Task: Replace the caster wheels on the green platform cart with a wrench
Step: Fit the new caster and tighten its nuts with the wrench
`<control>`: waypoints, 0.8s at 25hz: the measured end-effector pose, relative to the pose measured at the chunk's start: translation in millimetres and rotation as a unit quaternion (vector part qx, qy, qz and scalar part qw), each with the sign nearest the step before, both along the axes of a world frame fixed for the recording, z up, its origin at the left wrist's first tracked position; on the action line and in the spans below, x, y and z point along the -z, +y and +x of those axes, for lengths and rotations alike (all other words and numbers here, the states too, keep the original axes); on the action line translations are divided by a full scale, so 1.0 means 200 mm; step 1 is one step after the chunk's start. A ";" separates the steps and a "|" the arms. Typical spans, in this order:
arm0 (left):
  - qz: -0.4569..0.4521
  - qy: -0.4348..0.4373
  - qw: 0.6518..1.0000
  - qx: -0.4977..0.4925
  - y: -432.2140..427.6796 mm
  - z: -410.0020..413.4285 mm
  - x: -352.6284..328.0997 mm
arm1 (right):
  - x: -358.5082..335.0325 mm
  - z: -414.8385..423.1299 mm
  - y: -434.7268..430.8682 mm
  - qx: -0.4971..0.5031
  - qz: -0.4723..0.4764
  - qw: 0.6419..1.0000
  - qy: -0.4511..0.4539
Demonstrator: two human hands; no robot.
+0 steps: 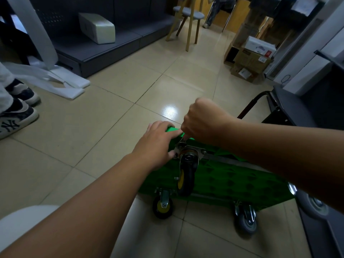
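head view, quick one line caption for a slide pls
Right hand grips a wrench at a caster on the underside of the green cart; left hand rests on its corner.

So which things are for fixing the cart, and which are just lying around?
For the job: green plastic platform cart, black caster wheel with yellow hub, silver metal wrench in the right hand.
Lying about: white foam strips, wooden stool with grey seat, brown cardboard boxes.
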State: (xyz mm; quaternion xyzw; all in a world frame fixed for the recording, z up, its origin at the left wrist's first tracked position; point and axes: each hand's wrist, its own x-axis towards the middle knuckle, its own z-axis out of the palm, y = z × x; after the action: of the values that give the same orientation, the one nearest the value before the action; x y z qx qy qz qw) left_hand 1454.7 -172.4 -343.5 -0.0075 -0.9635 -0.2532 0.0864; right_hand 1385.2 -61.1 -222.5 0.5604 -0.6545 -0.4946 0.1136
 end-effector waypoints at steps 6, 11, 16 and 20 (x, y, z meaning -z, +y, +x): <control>0.054 -0.009 0.998 -0.024 0.01 0.02 -0.02 | 0.13 0.09 -0.11 0.032 0.077 0.996 0.030; 0.004 -0.004 1.000 -0.014 0.01 0.02 -0.02 | 0.09 0.04 -0.11 -0.005 0.038 0.999 0.025; -0.035 -0.008 0.999 -0.016 0.00 0.01 -0.02 | 0.06 0.06 -0.10 0.005 0.007 0.999 0.032; -0.049 -0.018 0.999 0.005 0.00 0.02 -0.03 | 0.05 0.06 -0.07 0.015 -0.005 1.000 0.002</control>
State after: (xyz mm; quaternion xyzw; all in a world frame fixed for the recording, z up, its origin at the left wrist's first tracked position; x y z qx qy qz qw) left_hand 1459.4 -172.0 -336.8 -0.0123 -0.9761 -0.2063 0.0668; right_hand 1397.4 -76.1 -232.0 0.5486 -0.6655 -0.4938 0.1104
